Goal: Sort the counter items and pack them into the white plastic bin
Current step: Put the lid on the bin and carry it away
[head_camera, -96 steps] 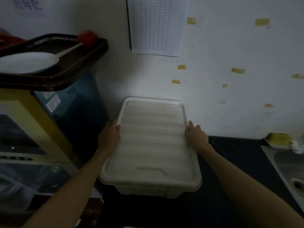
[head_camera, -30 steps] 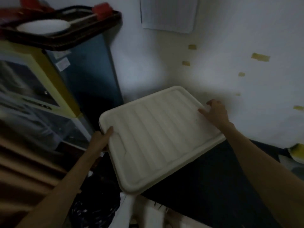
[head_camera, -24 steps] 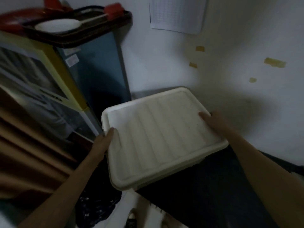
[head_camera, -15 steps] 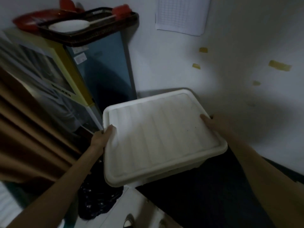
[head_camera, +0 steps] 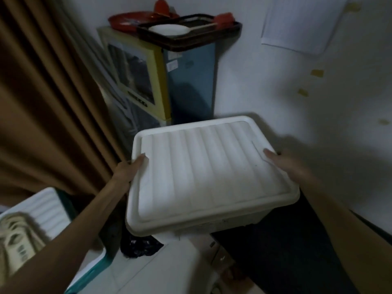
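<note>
Unmarked white plastic bin [head_camera: 203,177], hand-held

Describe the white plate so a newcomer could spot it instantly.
Start at the tall blue and yellow cabinet in the corner beside the brown curtain. On its top sits a dark rectangular tray, and the white plate lies inside it. It is the only white thing up there; the neighbouring round tray is red.

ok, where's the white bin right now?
Head view, centre: the white bin, lid on, is held between the left hand and right hand, below the blue cabinet.
</note>
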Motion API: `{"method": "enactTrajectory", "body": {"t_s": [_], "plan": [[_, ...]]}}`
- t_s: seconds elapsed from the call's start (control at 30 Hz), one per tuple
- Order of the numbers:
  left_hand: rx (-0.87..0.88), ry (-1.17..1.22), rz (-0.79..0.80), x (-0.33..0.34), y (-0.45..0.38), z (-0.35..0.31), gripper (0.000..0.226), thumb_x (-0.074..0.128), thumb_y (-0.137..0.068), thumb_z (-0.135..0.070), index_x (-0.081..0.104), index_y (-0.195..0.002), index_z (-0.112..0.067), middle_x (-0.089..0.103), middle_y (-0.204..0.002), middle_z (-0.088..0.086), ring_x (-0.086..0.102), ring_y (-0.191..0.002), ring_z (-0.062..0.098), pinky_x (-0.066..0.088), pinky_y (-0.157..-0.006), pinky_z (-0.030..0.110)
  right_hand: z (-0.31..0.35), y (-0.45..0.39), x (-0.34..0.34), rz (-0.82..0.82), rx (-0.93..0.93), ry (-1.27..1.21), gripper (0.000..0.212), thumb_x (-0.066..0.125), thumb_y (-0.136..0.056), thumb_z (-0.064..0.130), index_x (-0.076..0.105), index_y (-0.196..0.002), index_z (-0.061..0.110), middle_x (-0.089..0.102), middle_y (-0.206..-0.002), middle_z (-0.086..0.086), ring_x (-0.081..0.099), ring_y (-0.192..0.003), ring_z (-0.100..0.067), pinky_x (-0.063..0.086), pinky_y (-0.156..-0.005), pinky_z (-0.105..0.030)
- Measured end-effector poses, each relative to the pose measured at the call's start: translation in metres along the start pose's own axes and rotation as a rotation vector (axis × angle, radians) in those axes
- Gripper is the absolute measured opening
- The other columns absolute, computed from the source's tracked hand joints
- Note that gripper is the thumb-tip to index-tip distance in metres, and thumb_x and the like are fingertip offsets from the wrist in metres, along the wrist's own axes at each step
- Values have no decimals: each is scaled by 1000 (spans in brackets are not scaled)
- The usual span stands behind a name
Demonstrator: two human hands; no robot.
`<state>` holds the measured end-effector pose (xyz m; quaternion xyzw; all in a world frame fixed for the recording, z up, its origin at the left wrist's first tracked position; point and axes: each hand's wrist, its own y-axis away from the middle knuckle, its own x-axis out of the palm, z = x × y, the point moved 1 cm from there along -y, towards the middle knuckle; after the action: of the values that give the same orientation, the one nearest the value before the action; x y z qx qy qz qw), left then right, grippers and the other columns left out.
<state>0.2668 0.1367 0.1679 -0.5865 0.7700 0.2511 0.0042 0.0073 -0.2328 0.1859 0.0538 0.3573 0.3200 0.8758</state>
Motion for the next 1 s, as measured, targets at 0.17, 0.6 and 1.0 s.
{"method": "enactTrajectory", "body": {"t_s": [0.17, 0.6, 1.0], "plan": [[26, 35, -65, -100, 15, 28, 54, 69, -85, -47, 65, -108, 2, 67, -106, 13, 62, -87, 26, 50, -78, 35, 52, 46, 66, 32, -48, -34, 66, 60, -92, 48, 50, -136, 0, 52, -138, -16, 50, -125, -35, 39, -98, -38], [-41, 39, -323, -406, 45, 142, 59, 61, -87, -56, 64, -108, -1, 65, -104, 13, 62, -90, 29, 49, -86, 37, 178, 196, 304, 214, -187, 60, 61, 66, -83, 59, 67, -110, 4, 67, -107, -11, 64, -91, -30, 54, -84, -40], [-206, 191, -631, -623, 70, 266, 53, 62, -88, -52, 69, -91, 0, 68, -84, 11, 62, -68, 22, 49, -60, 28, 323, 263, 581, 508, -453, 245, 60, 66, -84, 56, 68, -111, 3, 68, -103, -12, 64, -91, -31, 54, -83, -43]]}}
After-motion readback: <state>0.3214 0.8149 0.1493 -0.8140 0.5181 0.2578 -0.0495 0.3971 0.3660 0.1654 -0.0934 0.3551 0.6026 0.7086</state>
